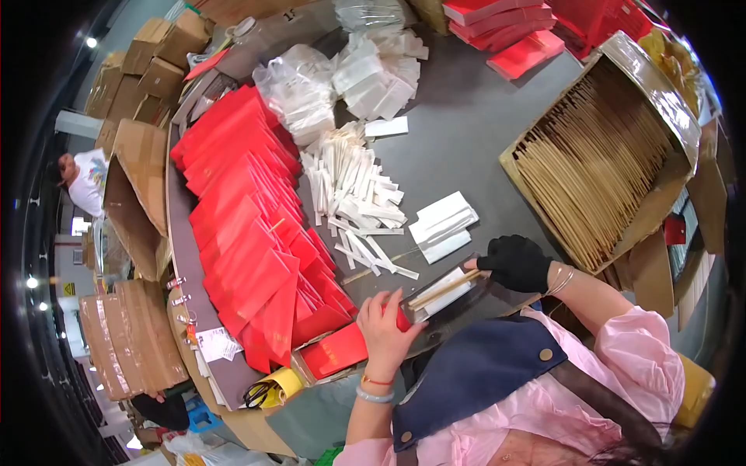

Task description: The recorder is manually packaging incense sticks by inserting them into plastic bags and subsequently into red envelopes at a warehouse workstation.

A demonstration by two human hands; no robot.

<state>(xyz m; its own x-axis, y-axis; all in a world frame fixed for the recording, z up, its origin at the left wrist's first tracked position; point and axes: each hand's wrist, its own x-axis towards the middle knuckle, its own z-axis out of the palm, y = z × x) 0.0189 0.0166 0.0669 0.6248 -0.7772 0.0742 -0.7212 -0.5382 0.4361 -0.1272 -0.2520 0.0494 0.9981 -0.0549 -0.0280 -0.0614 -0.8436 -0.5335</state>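
Observation:
My right hand [517, 264], in a black fingerless glove, grips one end of a pair of chopsticks [444, 292]. They are pale wood and lie over a white paper strip [454, 286] near the table's front edge. My left hand [383, 330] is bent round a small red packet [402, 319] at the other end of the chopsticks; part of the packet is hidden by the fingers. Just left of that hand lies a flat red packet [334, 351]. Beyond my hands rest a few white paper slips [443, 227] and a heap of narrow white paper sleeves [353, 179].
Red packets [241, 202] fill the table's left side in overlapping rows. An open carton [676, 116] full of wooden sticks [598, 163] stands at right. White bundles [299, 89] and red stacks [501, 27] lie at the far side. Cartons [128, 338] and another person [85, 179] are at left.

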